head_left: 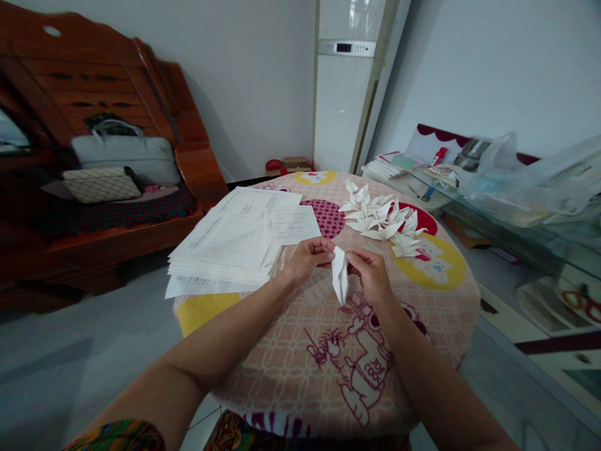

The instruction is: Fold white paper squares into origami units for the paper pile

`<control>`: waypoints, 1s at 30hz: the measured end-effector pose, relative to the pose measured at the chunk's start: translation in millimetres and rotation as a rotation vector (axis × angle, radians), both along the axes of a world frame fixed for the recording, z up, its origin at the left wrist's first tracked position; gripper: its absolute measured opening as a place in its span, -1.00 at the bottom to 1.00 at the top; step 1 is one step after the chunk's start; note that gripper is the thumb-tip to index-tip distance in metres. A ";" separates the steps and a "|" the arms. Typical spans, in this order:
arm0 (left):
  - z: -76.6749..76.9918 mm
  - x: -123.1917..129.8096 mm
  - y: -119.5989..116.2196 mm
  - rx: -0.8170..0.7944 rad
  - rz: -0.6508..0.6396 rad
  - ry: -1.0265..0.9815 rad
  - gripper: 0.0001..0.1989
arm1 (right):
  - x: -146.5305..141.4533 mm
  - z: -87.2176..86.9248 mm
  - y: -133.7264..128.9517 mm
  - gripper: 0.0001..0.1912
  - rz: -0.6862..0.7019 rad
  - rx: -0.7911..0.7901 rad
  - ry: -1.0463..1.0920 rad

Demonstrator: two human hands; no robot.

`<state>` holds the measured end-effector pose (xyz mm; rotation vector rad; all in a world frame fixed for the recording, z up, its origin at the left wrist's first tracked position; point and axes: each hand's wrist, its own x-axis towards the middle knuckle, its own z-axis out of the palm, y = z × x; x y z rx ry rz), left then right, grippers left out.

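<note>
The left hand [307,258] and right hand [373,272] pinch the folded paper [340,279] near its upper end, apparently to steady its creases, over the tablecloth [282,357], with paper stack [239,232] and folded figures [385,230] within reach.

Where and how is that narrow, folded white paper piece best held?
I'd probably pinch the paper piece near its upper end, from left and right, as the left grip and right grip do; it's slim and tapers downward.

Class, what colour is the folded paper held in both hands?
The folded paper is white, clearest in the head view.
</note>
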<state>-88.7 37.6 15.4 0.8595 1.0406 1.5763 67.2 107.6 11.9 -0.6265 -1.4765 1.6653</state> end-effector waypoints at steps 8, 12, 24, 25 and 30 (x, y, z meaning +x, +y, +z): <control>3.0 2.2 -2.2 -0.002 0.016 0.033 -0.70 | 2.4 -2.0 -0.1 -0.79 -0.059 0.143 -0.092; 4.5 3.5 -2.1 0.010 0.044 0.057 -0.70 | 0.5 0.7 -2.4 -0.79 -0.059 0.105 -0.085; 3.8 6.6 -3.0 0.018 0.041 0.093 -0.66 | 0.7 2.5 -1.3 -0.79 -0.063 0.119 -0.075; 4.7 6.9 -3.5 0.021 0.054 0.114 -0.67 | 0.9 1.9 -0.7 -0.81 -0.073 0.152 -0.079; 11.8 11.0 -8.4 0.049 0.139 0.292 -0.75 | 1.2 -0.7 1.3 -0.87 -0.110 0.236 -0.073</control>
